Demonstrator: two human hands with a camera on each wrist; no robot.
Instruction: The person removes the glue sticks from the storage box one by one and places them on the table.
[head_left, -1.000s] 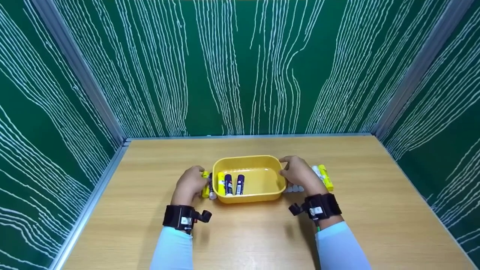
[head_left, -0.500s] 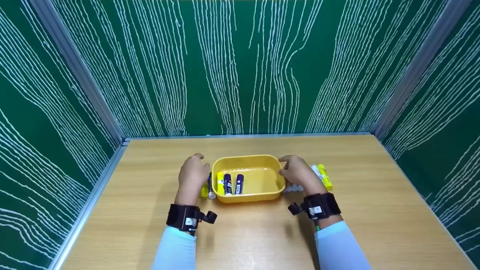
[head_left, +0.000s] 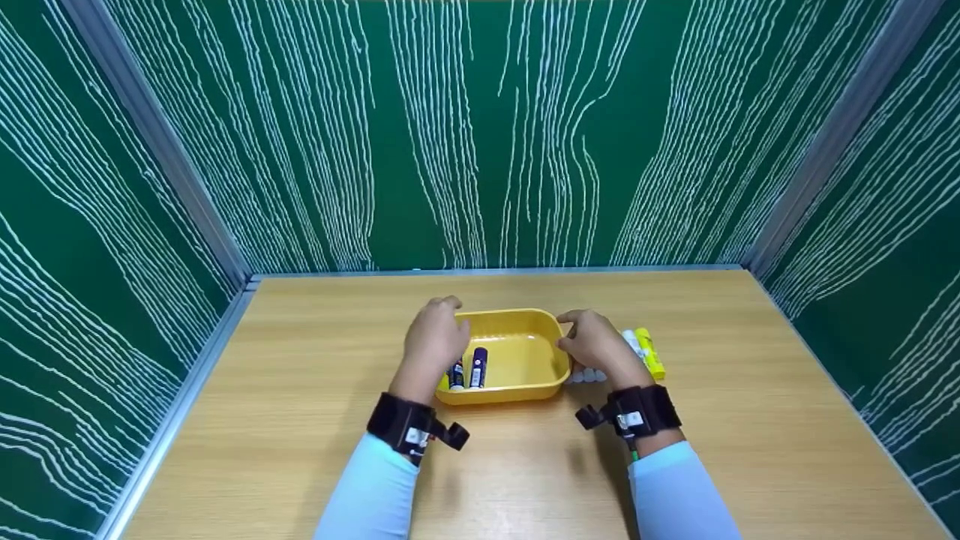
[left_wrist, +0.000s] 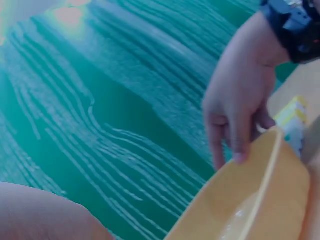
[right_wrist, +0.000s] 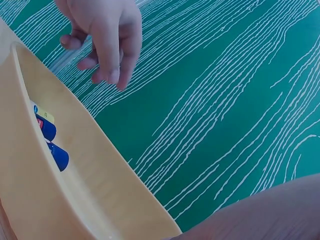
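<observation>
A yellow plastic tray [head_left: 517, 392] sits mid-table with dark blue glue sticks [head_left: 478, 367] lying in its left part. In the right wrist view a yellow glue stick [right_wrist: 45, 113] lies beside the blue ones [right_wrist: 59, 156]. My left hand [head_left: 435, 337] hovers over the tray's left end, hiding part of it. Its fingers hang loosely with nothing held, as the right wrist view shows of that hand [right_wrist: 110, 40]. At the tray's right end, my right hand [head_left: 596, 345] holds the rim; one finger reaches inside in the left wrist view of the hand [left_wrist: 240, 95].
Right of the tray lie a yellow glue stick [head_left: 650, 354], a white-looking one [head_left: 631, 342] and several pale ends [head_left: 589, 376], partly hidden by the right hand. Green walls with white lines [head_left: 480, 135] enclose the wooden table [head_left: 510, 472] at the back and sides.
My left hand has left the glue sticks beside the tray, risen and moved right over the tray's left end. Its arm now hides those sticks. My right hand has stayed at the rim.
</observation>
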